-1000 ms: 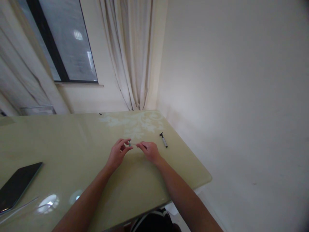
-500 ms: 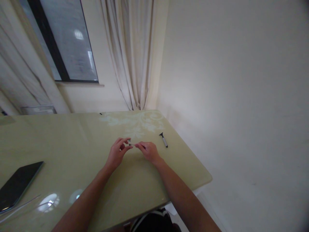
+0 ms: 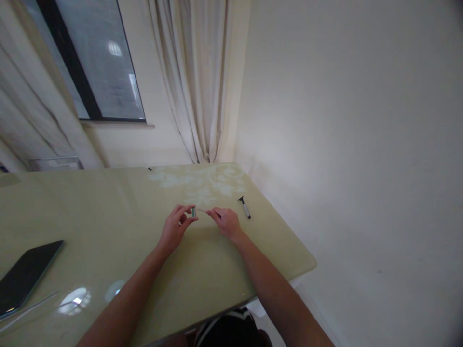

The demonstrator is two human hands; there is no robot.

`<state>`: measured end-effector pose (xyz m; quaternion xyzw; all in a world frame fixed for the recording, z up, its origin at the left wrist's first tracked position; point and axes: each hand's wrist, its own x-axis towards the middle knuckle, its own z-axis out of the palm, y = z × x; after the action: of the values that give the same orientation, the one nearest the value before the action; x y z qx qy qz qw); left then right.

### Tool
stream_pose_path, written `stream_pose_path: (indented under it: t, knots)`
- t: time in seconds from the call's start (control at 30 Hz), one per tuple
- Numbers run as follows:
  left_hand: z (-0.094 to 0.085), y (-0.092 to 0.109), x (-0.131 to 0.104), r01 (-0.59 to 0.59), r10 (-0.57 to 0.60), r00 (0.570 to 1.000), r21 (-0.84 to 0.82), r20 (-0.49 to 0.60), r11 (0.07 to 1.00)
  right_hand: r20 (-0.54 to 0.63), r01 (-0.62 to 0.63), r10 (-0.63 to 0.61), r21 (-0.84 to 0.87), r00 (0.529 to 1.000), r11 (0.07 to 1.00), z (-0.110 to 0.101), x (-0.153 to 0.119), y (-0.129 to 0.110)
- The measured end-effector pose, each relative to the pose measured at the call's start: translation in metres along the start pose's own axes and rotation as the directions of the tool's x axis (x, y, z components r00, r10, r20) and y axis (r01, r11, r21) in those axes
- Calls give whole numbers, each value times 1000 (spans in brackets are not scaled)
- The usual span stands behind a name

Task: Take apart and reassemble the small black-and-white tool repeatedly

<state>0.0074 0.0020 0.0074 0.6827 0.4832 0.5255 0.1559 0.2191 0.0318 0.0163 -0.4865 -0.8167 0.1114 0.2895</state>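
Observation:
Between the thumb and fingertips of my left hand [image 3: 175, 226] is a small razor cartridge [image 3: 194, 212], held by its two ends with its dark and silvery face showing. My right hand [image 3: 226, 221] is closed around a slim stick-like tool, and a thin pale tip [image 3: 201, 210] sticks out of it toward the cartridge. A narrow gap seems to lie between that tip and the cartridge. My fingers hide the rest of the tool, so its kind is unclear. Just right of my right hand lies a razor [image 3: 244, 208] with a grey and black handle.
Both hands are above a glossy pale green table [image 3: 202, 270]. A dark tablet [image 3: 29, 272] lies at the left, with a white cable [image 3: 27, 313] near it. A small black object [image 3: 149, 168] rests at the far edge. The wall [image 3: 343, 144] borders the table's right side.
My right hand has drawn slightly up and right, so the pale tip has backed off from the cartridge. The cartridge's face is now more plainly visible in my left hand.

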Motion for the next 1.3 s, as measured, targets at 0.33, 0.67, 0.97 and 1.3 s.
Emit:
stream_pose_path:
  t: [0.33,0.67,0.97,1.3]
  knots:
    - [0,-5,-2,-32,32,999,27,15,999,14,13,-14,69,1000,997,2,-1,-2]
    - [-1,-4,-1,-47,47,999,51,11,998,8,45,-46,49,999,998,2,0,3]
    - [0,-6,-2,-71,71,997,44,12,996,-4,93,-93,26,996,995,2,-1,5]
    - [0,-3,-1,-73,73,997,47,1,996,2,74,-74,28,997,997,3,-1,5]
